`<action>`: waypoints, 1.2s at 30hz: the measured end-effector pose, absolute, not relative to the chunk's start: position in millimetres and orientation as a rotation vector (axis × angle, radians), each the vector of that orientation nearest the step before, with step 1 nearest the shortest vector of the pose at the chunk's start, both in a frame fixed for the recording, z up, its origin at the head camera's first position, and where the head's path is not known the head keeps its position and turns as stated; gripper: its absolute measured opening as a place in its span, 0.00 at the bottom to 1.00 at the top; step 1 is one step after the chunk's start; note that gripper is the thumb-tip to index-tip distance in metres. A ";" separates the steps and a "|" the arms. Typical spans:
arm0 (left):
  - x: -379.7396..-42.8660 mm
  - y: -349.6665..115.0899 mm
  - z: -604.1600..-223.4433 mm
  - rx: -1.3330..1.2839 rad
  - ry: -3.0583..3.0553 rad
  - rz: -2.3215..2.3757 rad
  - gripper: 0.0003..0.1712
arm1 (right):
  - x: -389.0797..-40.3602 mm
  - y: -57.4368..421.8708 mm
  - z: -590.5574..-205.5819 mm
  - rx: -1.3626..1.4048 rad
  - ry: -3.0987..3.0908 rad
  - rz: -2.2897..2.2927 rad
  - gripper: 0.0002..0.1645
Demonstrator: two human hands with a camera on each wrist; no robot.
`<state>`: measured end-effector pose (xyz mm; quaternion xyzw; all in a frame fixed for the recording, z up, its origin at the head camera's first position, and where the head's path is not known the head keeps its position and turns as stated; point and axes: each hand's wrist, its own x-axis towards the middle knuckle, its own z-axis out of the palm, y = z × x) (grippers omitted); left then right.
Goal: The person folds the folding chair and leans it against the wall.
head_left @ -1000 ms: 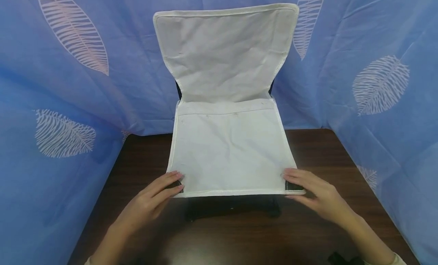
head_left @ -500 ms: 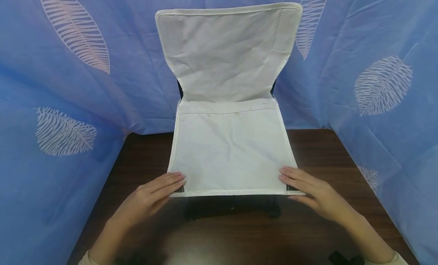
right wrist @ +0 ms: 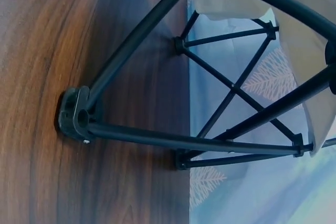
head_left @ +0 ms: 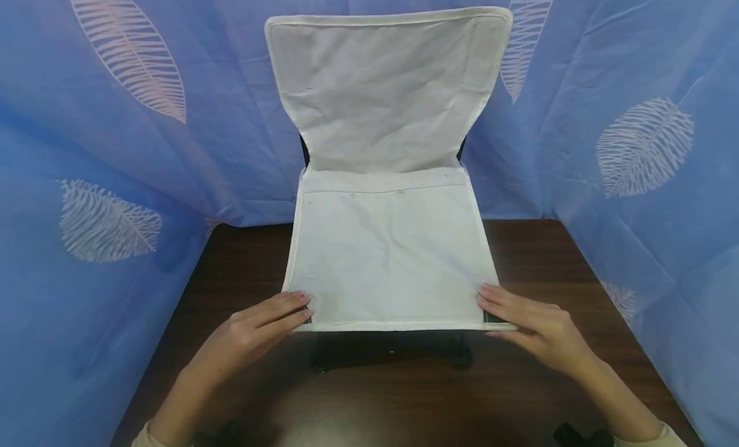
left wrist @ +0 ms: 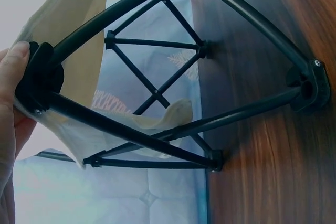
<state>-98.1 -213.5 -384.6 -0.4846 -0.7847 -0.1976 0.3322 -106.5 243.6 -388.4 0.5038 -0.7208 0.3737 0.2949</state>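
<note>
A folding chair with a white fabric seat [head_left: 387,248] and backrest [head_left: 387,88] stands unfolded, its backrest away from me. My left hand [head_left: 254,335] grips the seat's front left corner, fingers over the fabric. In the left wrist view, the thumb [left wrist: 20,59] lies against the black corner joint [left wrist: 39,82]. At the front right corner, my right hand [head_left: 534,325] holds the seat with fingers on top and thumb at the front edge. Crossed black legs [right wrist: 157,137] show under the seat in the right wrist view, where the right hand is out of sight.
The chair's feet [right wrist: 73,114] stand on a dark wood table [head_left: 369,408]. Blue cloth [head_left: 231,139] with white leaf prints hangs behind the table and along both sides. Small black objects [head_left: 577,436] show near the right wrist at the lower edge.
The chair stays unfolded in the same place. Both hands remain on the front corners; their fingers shift slightly over the fabric. The view moves a little.
</note>
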 end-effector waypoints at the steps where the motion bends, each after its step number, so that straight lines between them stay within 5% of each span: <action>1: -97.6 -212.9 -383.7 -1.263 -2.048 -0.516 0.18 | -105.9 243.0 -388.2 1.339 -1.915 1.001 0.25; 36: -98.6 -197.7 -362.6 -1.236 -1.988 -0.475 0.17 | -101.3 215.2 -367.9 1.384 -1.672 1.075 0.16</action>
